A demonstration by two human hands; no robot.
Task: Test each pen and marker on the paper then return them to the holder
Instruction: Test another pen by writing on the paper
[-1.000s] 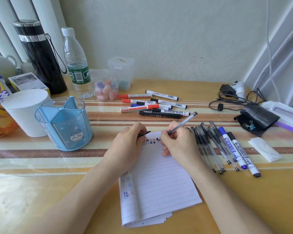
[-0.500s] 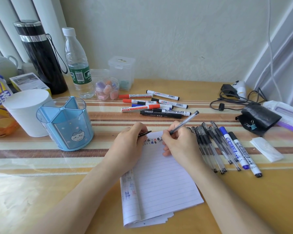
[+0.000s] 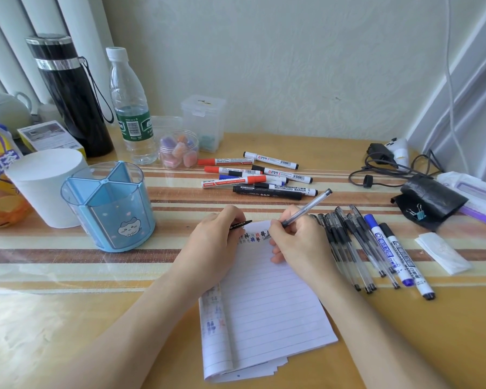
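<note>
My right hand grips a clear gel pen with its tip on the top line of the lined paper, beside a row of small coloured marks. My left hand rests on the paper's upper left corner and holds a black pen cap. The blue divided pen holder stands to the left with nothing showing in it. Several whiteboard markers lie beyond the paper. Several gel pens and two more markers lie to the right.
Around the holder are a white cup, a black flask, a water bottle and a jar of erasers. A charger cable, a black pouch and a folded tissue sit at the right.
Both hands stay in place on the paper; the pen's top end shifts only slightly as the right hand writes.
</note>
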